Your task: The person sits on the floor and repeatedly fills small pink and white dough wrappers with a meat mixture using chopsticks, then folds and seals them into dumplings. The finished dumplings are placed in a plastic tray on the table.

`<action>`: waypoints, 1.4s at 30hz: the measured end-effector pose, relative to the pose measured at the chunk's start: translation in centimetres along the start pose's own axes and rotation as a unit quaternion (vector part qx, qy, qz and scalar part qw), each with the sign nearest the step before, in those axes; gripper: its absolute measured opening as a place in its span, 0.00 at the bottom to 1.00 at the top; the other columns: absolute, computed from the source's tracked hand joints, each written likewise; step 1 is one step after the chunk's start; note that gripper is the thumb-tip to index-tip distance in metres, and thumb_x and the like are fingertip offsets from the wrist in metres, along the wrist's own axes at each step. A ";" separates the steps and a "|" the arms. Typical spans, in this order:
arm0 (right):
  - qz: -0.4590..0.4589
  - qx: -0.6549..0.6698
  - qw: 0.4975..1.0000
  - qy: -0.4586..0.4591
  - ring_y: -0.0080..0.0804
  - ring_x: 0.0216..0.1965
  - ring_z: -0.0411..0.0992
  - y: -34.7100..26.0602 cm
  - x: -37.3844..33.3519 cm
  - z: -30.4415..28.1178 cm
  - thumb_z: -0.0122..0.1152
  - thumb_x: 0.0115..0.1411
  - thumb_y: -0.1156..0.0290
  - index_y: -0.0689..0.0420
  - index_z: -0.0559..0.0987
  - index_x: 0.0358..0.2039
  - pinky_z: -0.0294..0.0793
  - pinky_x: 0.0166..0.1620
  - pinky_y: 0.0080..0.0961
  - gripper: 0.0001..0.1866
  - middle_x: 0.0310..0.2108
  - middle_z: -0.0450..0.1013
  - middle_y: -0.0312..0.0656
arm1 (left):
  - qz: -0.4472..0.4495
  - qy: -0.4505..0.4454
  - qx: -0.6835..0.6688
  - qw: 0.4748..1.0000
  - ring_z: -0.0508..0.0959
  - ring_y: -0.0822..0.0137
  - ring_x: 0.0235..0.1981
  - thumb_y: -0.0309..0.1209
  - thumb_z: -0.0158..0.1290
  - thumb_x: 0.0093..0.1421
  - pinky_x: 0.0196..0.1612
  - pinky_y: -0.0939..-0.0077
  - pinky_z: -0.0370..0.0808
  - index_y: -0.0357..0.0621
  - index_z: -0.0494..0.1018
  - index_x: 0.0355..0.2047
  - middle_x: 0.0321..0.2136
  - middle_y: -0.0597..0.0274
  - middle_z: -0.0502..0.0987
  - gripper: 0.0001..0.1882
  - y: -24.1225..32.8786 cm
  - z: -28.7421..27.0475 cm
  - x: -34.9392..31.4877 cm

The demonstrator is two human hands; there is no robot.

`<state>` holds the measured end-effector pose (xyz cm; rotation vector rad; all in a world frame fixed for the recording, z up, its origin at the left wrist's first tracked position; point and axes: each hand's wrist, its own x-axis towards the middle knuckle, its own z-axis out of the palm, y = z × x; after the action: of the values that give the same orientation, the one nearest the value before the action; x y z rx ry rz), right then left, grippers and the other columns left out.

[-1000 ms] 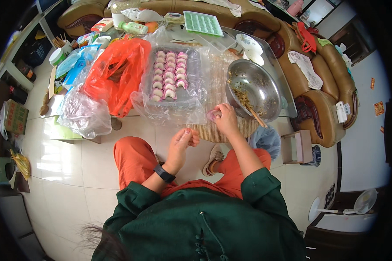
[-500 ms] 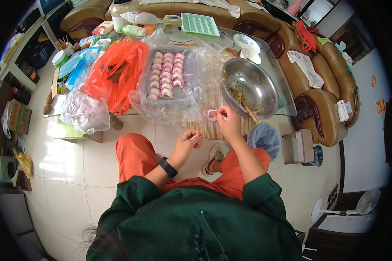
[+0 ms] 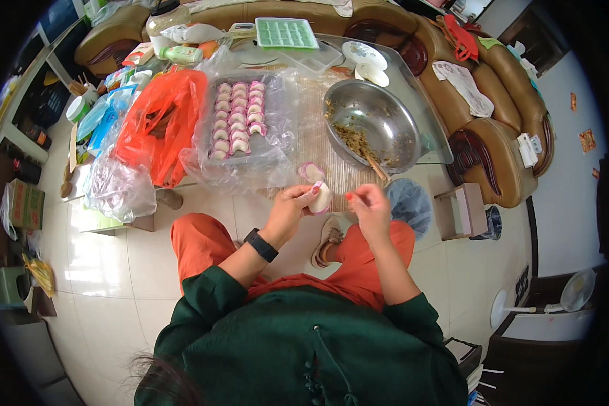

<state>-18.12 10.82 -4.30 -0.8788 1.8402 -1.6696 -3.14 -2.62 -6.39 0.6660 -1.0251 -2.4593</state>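
My left hand (image 3: 291, 212) pinches a round dumpling wrapper (image 3: 321, 198), white with a pink edge, just off the table's near edge. Close on its right is my right hand (image 3: 370, 210), fingers loosely bent, with nothing visible in them and a gap to the wrapper. Behind the held piece, more pink-edged wrappers (image 3: 310, 171) lie on the woven mat (image 3: 310, 125). A steel bowl (image 3: 396, 122) of minced filling (image 3: 353, 141) stands at the right, a wooden utensil (image 3: 377, 166) leaning over its rim. Rows of pink-and-white dumplings (image 3: 238, 116) fill much of a plastic-lined tray (image 3: 271, 145).
Left of the tray sit a red plastic bag (image 3: 159, 128) and a crumpled clear bag (image 3: 125, 186). A green-and-white compartment tray (image 3: 285, 34) and white dishes (image 3: 369, 57) are at the back. Below the bowl stands a lined bin (image 3: 411, 206), beside a small stool (image 3: 461, 208).
My right hand has drawn back from the stack on the mat. A wrapper is now in my left hand, which has come up and right. The view has shifted slightly.
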 end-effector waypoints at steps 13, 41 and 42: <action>-0.225 -0.345 0.911 0.030 0.41 0.31 0.72 -5.3 9.4 -4.4 0.62 0.54 0.72 0.60 0.81 0.29 0.71 0.37 0.33 0.06 0.27 0.72 0.45 | -0.009 -0.039 -0.059 0.997 0.78 0.68 0.36 0.28 0.48 0.65 0.40 0.72 0.75 0.44 0.73 0.35 0.36 0.60 0.78 0.05 -0.1 -0.6 -2.4; -0.006 0.206 0.973 0.106 0.29 0.34 0.76 -4.0 12.1 -6.8 0.60 0.60 0.70 0.67 0.76 0.35 0.80 0.36 0.22 0.11 0.35 0.76 0.46 | -0.017 0.086 0.014 0.996 0.78 0.66 0.37 0.30 0.50 0.64 0.42 0.71 0.75 0.41 0.73 0.37 0.35 0.58 0.77 0.07 2.9 -0.6 -0.3; 0.000 0.237 0.963 0.127 0.30 0.35 0.76 -3.6 11.9 -7.5 0.60 0.60 0.70 0.67 0.76 0.36 0.80 0.37 0.23 0.11 0.35 0.76 0.46 | -0.002 0.088 0.012 0.996 0.78 0.66 0.37 0.31 0.50 0.64 0.41 0.71 0.75 0.41 0.73 0.37 0.35 0.59 0.77 0.07 3.7 -0.2 0.4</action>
<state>-31.10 6.84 0.86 -0.4771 1.4768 -2.1762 -2.71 -5.31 -3.87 0.8755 -0.9876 -2.3467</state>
